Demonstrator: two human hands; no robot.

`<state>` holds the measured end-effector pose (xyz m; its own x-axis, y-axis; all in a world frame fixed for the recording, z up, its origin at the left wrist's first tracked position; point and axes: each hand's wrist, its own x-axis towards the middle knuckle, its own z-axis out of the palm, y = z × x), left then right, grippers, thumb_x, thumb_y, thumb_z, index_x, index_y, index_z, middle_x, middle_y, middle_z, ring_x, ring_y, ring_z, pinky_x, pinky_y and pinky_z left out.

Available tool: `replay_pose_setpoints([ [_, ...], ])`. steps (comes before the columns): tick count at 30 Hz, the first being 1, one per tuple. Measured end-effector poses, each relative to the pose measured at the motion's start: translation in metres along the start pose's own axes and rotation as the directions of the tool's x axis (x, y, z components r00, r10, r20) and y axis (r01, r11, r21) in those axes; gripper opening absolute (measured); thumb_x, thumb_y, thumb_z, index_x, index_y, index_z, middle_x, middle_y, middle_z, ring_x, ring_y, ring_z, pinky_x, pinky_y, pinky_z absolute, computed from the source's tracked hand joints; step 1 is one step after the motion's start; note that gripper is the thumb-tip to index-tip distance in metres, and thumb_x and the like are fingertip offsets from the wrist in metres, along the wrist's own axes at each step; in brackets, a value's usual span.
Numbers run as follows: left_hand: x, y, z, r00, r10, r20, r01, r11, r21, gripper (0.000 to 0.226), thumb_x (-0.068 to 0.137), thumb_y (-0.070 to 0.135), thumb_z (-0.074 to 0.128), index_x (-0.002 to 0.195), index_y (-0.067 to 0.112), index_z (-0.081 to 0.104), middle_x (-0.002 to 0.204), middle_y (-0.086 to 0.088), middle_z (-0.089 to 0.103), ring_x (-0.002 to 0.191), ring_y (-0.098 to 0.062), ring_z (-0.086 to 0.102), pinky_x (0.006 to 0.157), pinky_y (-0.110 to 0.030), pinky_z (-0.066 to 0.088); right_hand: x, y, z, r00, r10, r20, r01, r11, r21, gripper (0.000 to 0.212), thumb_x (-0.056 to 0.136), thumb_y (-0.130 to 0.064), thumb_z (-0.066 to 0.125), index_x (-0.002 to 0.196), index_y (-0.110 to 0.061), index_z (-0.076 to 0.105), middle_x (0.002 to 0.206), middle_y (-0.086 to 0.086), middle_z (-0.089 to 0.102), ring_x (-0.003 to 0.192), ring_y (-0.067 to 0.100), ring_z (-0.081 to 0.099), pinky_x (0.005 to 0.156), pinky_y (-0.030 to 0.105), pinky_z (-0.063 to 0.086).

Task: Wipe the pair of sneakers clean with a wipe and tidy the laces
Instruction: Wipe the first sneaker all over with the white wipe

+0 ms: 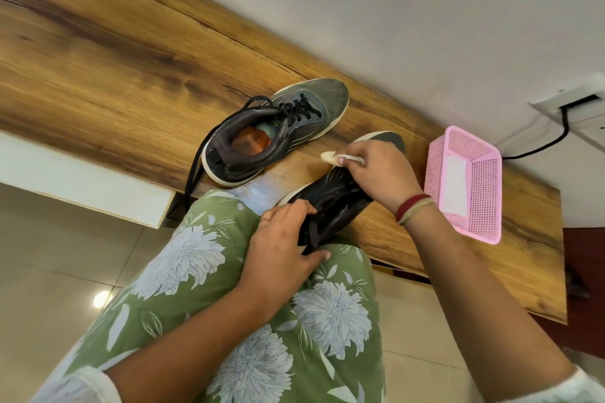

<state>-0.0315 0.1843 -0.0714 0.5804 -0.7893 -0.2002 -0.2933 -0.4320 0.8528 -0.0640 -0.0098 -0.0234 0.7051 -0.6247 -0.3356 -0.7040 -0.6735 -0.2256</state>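
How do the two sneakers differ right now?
The far sneaker stands upright on its sole on the table, untouched, lace dangling over the edge; the near sneaker lies tipped sideways, gripped by the left hand. The right hand holds a wipe at the near sneaker, not the far sneaker. Both are dark with pale soles.

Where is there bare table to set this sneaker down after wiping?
Widest: bare table left of and beyond the standing sneaker. A narrow strip separates the held sneaker from the pink basket. Crowded between the sneakers, around the right hand and wipe.
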Motion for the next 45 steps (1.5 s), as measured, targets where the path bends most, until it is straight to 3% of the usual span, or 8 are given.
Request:
replay_pose_setpoints([
  [6, 0.01, -0.005, 0.002, 0.991, -0.132, -0.036, 0.129, 0.989, -0.073, 0.074, 0.07, 0.02, 0.082, 0.136, 0.024, 0.05, 0.131, 0.0, 0.038, 0.123, -0.017, 0.036, 0.103, -0.018, 0.027, 0.022, -0.013, -0.007, 0.991, -0.008, 0.133, 0.019, 0.997, -0.08, 0.016, 0.09, -0.029, 0.056, 0.093, -0.023, 0.07, 0.093, 0.001, 0.066, 0.091, 0.022, 0.059, 0.076, 0.033, 0.047],
  [10, 0.008, -0.003, 0.004, 0.999, 0.039, 0.027, -0.041, 0.996, 0.08, 0.07, 0.075, 0.01, 0.076, 0.137, 0.027, 0.049, 0.144, -0.006, 0.04, 0.134, -0.025, 0.034, 0.111, -0.032, 0.03, 0.015, -0.01, -0.012, 0.997, -0.03, 0.077, 0.025, 0.998, 0.058, 0.016, 0.09, -0.029, 0.058, 0.098, -0.025, 0.071, 0.1, -0.001, 0.069, 0.095, 0.018, 0.059, 0.08, 0.03, 0.044],
  [13, 0.006, 0.001, 0.002, 0.978, 0.187, 0.093, -0.204, 0.952, 0.228, 0.078, 0.057, 0.005, 0.085, 0.129, 0.022, 0.058, 0.135, -0.012, 0.052, 0.124, -0.03, 0.05, 0.091, -0.046, 0.052, 0.004, -0.006, -0.013, 1.0, 0.0, -0.027, -0.001, 0.999, -0.051, 0.018, 0.091, -0.031, 0.055, 0.102, -0.029, 0.07, 0.098, 0.001, 0.068, 0.092, 0.021, 0.06, 0.074, 0.03, 0.044],
  [17, 0.003, 0.0, 0.002, 0.956, 0.279, 0.086, -0.292, 0.902, 0.318, 0.078, 0.039, 0.004, 0.092, 0.113, 0.017, 0.069, 0.121, -0.016, 0.064, 0.106, -0.03, 0.065, 0.058, -0.037, 0.057, -0.017, 0.002, 0.002, 0.998, 0.06, 0.025, -0.053, 0.972, -0.227, 0.023, 0.094, -0.032, 0.047, 0.103, -0.028, 0.068, 0.098, 0.005, 0.068, 0.095, 0.027, 0.061, 0.077, 0.034, 0.049],
  [24, -0.001, 0.004, 0.001, 0.914, 0.385, 0.126, -0.404, 0.852, 0.332, 0.074, 0.046, -0.005, 0.086, 0.114, 0.017, 0.068, 0.128, -0.011, 0.06, 0.117, -0.028, 0.058, 0.056, -0.032, 0.056, -0.03, 0.005, -0.017, 0.978, -0.017, 0.207, 0.025, 0.999, -0.038, 0.024, 0.092, -0.034, 0.052, 0.11, -0.032, 0.067, 0.113, -0.006, 0.067, 0.106, 0.017, 0.059, 0.089, 0.035, 0.046],
  [28, -0.002, 0.006, 0.005, 0.849, 0.522, 0.081, -0.518, 0.791, 0.327, 0.042, 0.076, 0.004, 0.047, 0.109, 0.016, 0.071, 0.126, -0.011, 0.061, 0.118, -0.03, 0.057, 0.06, -0.031, 0.055, -0.034, 0.011, -0.018, 0.987, 0.087, 0.136, -0.097, 0.993, 0.072, 0.02, 0.092, -0.032, 0.055, 0.101, -0.027, 0.071, 0.103, -0.004, 0.07, 0.098, 0.018, 0.062, 0.084, 0.034, 0.048],
  [33, -0.002, 0.001, 0.008, 0.855, 0.513, 0.073, -0.504, 0.791, 0.347, 0.042, 0.079, 0.012, 0.041, 0.111, 0.018, 0.068, 0.125, -0.01, 0.061, 0.12, -0.029, 0.056, 0.057, -0.032, 0.054, -0.06, -0.005, -0.003, 0.999, 0.007, 0.046, -0.021, 0.953, 0.303, 0.019, 0.091, -0.027, 0.057, 0.104, -0.031, 0.071, 0.104, -0.011, 0.07, 0.099, 0.003, 0.062, 0.089, 0.026, 0.046],
  [45, -0.002, 0.001, 0.008, 0.849, 0.525, 0.058, -0.51, 0.787, 0.346, 0.037, 0.078, 0.013, 0.052, 0.11, 0.019, 0.07, 0.102, -0.006, 0.063, 0.112, -0.028, 0.061, 0.055, -0.032, 0.054, -0.058, 0.0, 0.004, 0.999, -0.032, -0.011, 0.032, 0.997, 0.071, 0.027, 0.091, -0.032, 0.052, 0.114, -0.039, 0.063, 0.114, -0.013, 0.066, 0.107, 0.015, 0.061, 0.086, 0.038, 0.051],
])
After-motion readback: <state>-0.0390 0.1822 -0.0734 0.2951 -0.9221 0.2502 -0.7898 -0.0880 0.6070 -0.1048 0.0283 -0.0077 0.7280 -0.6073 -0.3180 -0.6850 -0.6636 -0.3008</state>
